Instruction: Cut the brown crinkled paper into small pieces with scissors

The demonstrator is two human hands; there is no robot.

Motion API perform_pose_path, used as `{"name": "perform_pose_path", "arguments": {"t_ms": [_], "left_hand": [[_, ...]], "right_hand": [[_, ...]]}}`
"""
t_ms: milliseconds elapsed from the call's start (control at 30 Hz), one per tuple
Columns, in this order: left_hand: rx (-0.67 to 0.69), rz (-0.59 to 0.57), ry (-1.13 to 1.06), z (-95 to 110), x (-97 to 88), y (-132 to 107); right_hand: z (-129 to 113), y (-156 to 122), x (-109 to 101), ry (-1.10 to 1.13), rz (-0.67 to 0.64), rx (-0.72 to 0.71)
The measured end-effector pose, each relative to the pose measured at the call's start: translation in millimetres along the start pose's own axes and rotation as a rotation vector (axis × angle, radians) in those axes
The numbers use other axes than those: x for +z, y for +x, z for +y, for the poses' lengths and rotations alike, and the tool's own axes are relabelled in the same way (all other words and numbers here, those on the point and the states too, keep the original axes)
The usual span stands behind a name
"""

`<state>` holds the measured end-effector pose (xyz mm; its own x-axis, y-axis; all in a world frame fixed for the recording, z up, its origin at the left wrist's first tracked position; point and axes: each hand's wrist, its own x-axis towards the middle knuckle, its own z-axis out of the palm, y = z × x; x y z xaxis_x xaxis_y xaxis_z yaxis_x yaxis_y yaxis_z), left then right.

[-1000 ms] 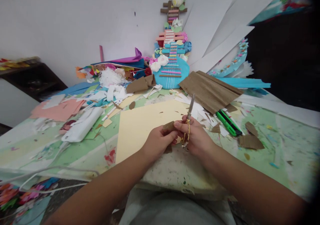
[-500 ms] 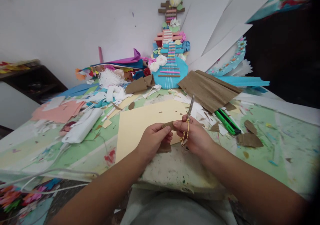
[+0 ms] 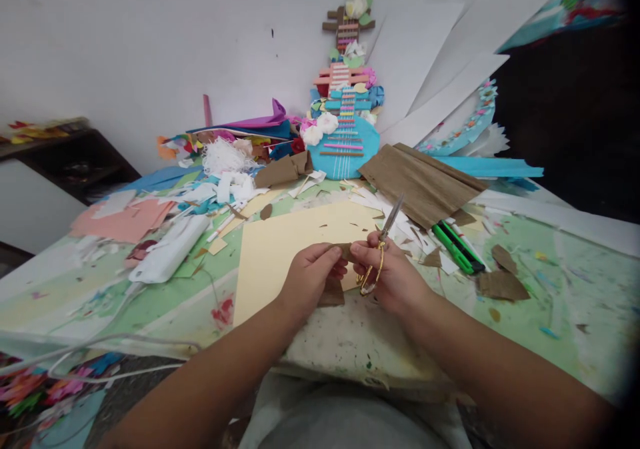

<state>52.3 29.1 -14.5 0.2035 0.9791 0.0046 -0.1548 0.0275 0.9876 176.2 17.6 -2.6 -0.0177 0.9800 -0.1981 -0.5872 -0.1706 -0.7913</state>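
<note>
Between the fingertips of both hands is a small piece of brown crepe paper (image 3: 345,252). My left hand (image 3: 314,272) pinches its left end. At its right end the thumb and finger of my right hand (image 3: 393,269) close on it, while the same hand also keeps a pair of gold-handled scissors (image 3: 391,217), blades pointing up and away. Below my left fingers lies another brown paper piece (image 3: 332,294). A cream sheet of paper (image 3: 270,256) spreads under and beyond my hands, with tiny brown scraps on it.
A green utility knife (image 3: 457,248) lies right of my hands, near a large folded brown paper (image 3: 423,182). Left stands a white power strip (image 3: 170,249) with its cable. Paper scraps cover much of the table. A blue paper guitar (image 3: 345,146) leans against the wall.
The scissors have tilted further to the right in my right hand. Both hands still grip the brown paper, and it looks a little more stretched out between them. The whole view has shifted slightly.
</note>
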Motion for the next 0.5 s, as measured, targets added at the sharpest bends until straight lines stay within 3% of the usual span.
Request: {"name": "perform_pose_path", "arguments": {"t_ms": [200,300,400,500], "left_hand": [[-0.015,-0.052,-0.033,2.0,3.4,0.5],[0.013,-0.023,-0.039,0.3,2.7,2.8],[0.055,0.044,-0.075,-1.4,-0.6,5.1],[0.062,0.094,-0.115,0.0,-5.8,6.7]], "right_hand": [[3.1,4.0,-0.8,0.033,-0.014,-0.022],[5.5,4.9,0.6,-0.040,-0.025,-0.059],[3.7,3.1,0.5,-0.332,-0.030,-0.164],[-3.8,-1.1,-2.4,-0.828,-0.037,-0.314]]}}
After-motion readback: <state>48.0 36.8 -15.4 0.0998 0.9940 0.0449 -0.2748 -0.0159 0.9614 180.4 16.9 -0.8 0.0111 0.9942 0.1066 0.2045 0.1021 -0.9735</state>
